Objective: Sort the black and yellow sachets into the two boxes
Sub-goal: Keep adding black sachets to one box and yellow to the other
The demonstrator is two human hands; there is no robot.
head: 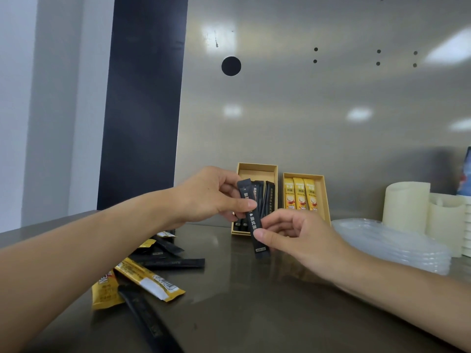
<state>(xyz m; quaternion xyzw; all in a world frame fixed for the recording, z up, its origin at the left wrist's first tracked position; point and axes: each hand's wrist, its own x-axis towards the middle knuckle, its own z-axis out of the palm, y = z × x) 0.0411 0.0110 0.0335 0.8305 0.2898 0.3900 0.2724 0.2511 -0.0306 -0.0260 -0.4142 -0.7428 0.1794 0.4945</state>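
A black sachet (255, 221) stands nearly upright in the air just in front of the left box. My left hand (209, 194) pinches its upper part and my right hand (293, 234) pinches its lower part. The left cardboard box (257, 167) holds several black sachets. The right cardboard box (321, 197) holds three yellow sachets (300, 193). A loose pile of black and yellow sachets (150, 273) lies on the dark table at the lower left, partly hidden by my left forearm.
A stack of clear plastic lids (397, 244) lies on the table to the right. Cream cylindrical containers (407, 207) stand behind it. A metal wall (305, 110) rises directly behind the boxes, with a dark panel (142, 98) to its left.
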